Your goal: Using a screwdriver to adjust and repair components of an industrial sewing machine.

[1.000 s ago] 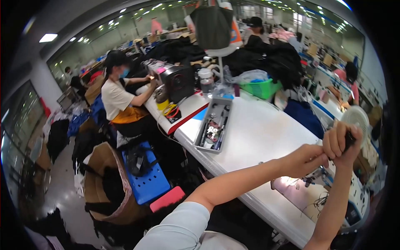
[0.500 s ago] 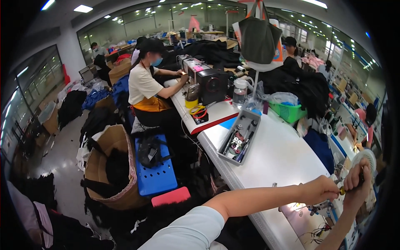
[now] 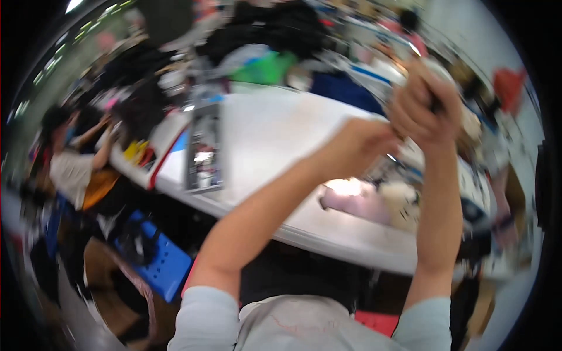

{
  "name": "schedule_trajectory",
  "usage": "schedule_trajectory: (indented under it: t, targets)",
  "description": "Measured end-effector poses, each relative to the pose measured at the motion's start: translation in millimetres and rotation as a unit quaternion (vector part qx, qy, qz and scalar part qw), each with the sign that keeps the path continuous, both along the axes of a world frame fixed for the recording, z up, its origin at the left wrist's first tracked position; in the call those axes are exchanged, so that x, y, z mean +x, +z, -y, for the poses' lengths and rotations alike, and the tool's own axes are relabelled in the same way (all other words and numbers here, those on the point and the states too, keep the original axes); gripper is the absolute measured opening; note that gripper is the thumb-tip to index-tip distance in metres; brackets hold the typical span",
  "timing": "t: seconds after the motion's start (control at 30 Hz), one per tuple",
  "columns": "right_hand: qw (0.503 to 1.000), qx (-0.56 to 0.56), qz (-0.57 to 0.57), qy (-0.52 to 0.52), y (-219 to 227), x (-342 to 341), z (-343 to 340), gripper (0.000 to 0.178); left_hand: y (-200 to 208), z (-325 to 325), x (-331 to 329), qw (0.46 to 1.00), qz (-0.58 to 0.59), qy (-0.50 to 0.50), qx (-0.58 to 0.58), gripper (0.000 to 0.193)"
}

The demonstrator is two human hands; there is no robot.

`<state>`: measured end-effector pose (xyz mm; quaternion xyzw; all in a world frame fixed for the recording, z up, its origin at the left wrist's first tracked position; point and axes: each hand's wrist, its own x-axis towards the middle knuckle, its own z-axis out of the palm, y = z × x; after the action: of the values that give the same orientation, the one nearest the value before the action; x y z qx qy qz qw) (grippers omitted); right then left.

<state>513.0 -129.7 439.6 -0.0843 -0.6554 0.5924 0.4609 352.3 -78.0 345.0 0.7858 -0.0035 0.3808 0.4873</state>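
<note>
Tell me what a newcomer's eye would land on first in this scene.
First, the two bare arms raised mid-frame: the left hand meets the right hand, whose grip closes on something small and dark, too blurred to name. Beneath them runs a long white table with a grey tray of small parts at its left end. At far left a seated person works beside a blue stool.

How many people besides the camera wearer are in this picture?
1 clearly: a seated person at far left, beside the white table. Motion blur may hide others in the background.
</note>
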Motion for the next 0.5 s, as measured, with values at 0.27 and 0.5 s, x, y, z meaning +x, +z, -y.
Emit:
schedule_trajectory:
  t: [0.27, 0.5]
  targets:
    - [0.943, 0.204, -0.057, -0.256, -9.2, -15.4, 21.4, 0.032, -8.7, 8.5, 10.7, 0.999, 0.034, -0.027, -0.028, 0.013]
    - [0.984, -0.126, -0.129, -0.008, -0.9, -22.7, 17.0, 0.042, -13.0, 11.5, 2.8, 0.999, 0.041, 0.015, -0.003, 0.012]
